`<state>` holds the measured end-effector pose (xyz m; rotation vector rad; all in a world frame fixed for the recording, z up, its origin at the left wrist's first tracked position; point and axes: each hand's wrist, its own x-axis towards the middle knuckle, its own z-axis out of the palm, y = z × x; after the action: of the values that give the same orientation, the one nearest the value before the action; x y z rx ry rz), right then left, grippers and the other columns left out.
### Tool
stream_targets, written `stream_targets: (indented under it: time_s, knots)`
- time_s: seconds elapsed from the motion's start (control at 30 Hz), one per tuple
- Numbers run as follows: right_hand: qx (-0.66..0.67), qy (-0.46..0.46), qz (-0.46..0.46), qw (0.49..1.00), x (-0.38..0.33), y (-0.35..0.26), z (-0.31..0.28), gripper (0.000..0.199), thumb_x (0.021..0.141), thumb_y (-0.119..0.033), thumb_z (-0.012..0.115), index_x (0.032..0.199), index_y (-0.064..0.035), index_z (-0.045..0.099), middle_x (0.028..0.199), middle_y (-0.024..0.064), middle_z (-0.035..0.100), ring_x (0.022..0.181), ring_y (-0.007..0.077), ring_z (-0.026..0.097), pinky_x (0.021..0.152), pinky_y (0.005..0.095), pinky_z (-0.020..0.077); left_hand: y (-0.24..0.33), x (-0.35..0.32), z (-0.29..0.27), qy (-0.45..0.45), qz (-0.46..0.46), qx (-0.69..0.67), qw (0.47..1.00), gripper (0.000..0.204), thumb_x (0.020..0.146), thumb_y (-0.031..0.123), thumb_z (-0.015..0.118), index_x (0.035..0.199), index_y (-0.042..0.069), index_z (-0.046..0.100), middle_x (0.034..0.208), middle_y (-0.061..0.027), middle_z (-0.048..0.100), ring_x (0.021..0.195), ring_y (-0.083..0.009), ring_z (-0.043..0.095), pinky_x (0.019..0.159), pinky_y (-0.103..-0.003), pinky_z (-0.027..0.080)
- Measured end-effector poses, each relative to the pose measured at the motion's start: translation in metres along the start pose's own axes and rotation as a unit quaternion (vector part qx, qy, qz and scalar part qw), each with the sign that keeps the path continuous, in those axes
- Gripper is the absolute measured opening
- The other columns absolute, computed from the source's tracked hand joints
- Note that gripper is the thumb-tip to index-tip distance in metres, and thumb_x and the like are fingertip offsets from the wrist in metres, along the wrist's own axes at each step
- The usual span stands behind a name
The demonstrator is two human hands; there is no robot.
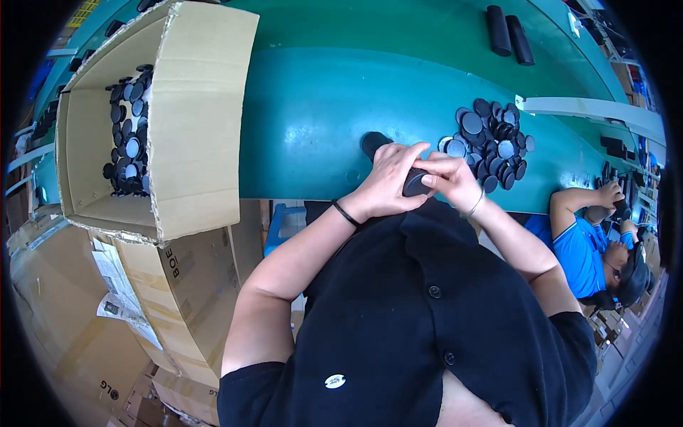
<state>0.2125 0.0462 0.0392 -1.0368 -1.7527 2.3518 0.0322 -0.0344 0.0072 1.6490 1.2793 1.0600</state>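
Observation:
My left hand (388, 179) is wrapped around a black cylinder (373, 142), which lies at a slant above the bench's near edge. Its far end sticks out past my fingers, and most of its middle is hidden by the hand. At the near end, the thumb and fingers of my right hand (457, 182) close on a round black cap (415, 183). Whether the cap is fully seated cannot be made out. Just beyond my right hand, a loose pile of black round caps (491, 146) lies on the green bench top (313, 114); some show paler grey faces.
On the left stands an open cardboard box (203, 121) holding many black caps. Two black cylinders (499, 32) lie at the far right of the bench. A white metal bar (590, 109) crosses at right. Beyond it a co-worker in a blue shirt (578, 260) handles dark parts.

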Motion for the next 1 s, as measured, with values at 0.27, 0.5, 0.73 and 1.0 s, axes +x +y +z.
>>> stream_targets:
  time_s: [0.27, 0.5, 0.73, 1.0]
  knots:
    - [0.009, 0.074, -0.034, 0.997, -0.011, 0.005, 0.004, 0.034, 0.084, -0.007, 0.066, 0.117, -0.0069, 0.063, 0.08, 0.0, 0.052, 0.074, 0.0069, 0.053, 0.056, 0.023, 0.048, 0.004, 0.0, 0.005, -0.021, 0.016, 0.02, 0.999, 0.084, 0.063, 0.031, 0.073, 0.133, 0.004, 0.035, 0.109, -0.0165, 0.054, 0.105, -0.0325, 0.047, 0.098, -0.045, 0.028]
    - [-0.096, 0.125, 0.026, 0.987, -0.011, 0.002, 0.014, 0.035, 0.082, -0.012, 0.07, 0.116, -0.0065, 0.064, 0.101, 0.0036, 0.061, 0.079, 0.0066, 0.056, 0.057, 0.0208, 0.0483, 0.006, -0.002, 0.004, -0.033, 0.005, 0.021, 0.999, 0.086, 0.063, 0.033, 0.074, 0.135, 0.006, 0.035, 0.11, -0.0154, 0.054, 0.105, -0.0321, 0.049, 0.099, -0.044, 0.027]
    - [0.047, 0.064, -0.021, 0.997, 0.032, -0.03, 0.011, 0.042, 0.082, -0.009, 0.068, 0.123, -0.0087, 0.059, 0.111, 0.0054, 0.06, 0.086, 0.0108, 0.061, 0.068, 0.0236, 0.0547, -0.017, 0.019, -0.025, 0.0, -0.073, -0.129, 0.989, 0.095, 0.062, 0.031, 0.08, 0.138, 0.008, 0.028, 0.114, -0.0196, 0.053, 0.109, -0.0367, 0.051, 0.096, -0.048, 0.037]
    - [0.121, 0.028, 0.052, 0.991, 0.058, -0.057, -0.007, 0.047, 0.083, -0.005, 0.064, 0.129, -0.0093, 0.053, 0.116, 0.0071, 0.057, 0.098, 0.0176, 0.06, 0.079, 0.0317, 0.0562, -0.021, 0.026, -0.038, 0.116, -0.067, -0.047, 0.99, 0.096, 0.066, 0.027, 0.081, 0.14, 0.01, 0.022, 0.12, -0.0206, 0.048, 0.117, -0.0337, 0.046, 0.098, -0.045, 0.038]
